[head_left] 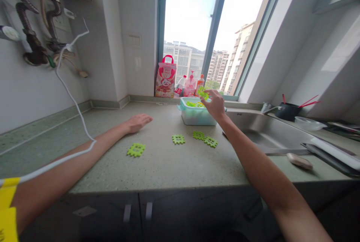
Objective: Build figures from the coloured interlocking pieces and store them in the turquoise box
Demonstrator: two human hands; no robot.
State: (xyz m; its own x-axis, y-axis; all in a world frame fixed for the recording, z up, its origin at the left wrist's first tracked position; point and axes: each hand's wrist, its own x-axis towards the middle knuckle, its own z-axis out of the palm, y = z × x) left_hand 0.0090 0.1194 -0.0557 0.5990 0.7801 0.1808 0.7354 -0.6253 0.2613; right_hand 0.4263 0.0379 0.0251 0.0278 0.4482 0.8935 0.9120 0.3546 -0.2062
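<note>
Above the pale blue plastic box (pixel 198 118), my right hand (pixel 215 105) pinches a green interlocking toy tile (pixel 202 92) between thumb and fingers. More green and yellow pieces (pixel 193 104) lie inside the box. My left hand (pixel 139 123) rests on the counter with its fingers stretched out, holding nothing. Nearest to it lies a green square tile (pixel 136 150) with notched edges. Another such tile (pixel 178 139) lies in front of the box. Two more, a tile (pixel 198 135) and a tile (pixel 210 142), lie close together to its right.
A steel sink (pixel 261 129) is set into the counter (pixel 160 167) on the right, with a soap-like bar (pixel 299 161) before it. A pink bag (pixel 165 81) and several bottles stand at the window. A white cable (pixel 75 103) hangs across the left side.
</note>
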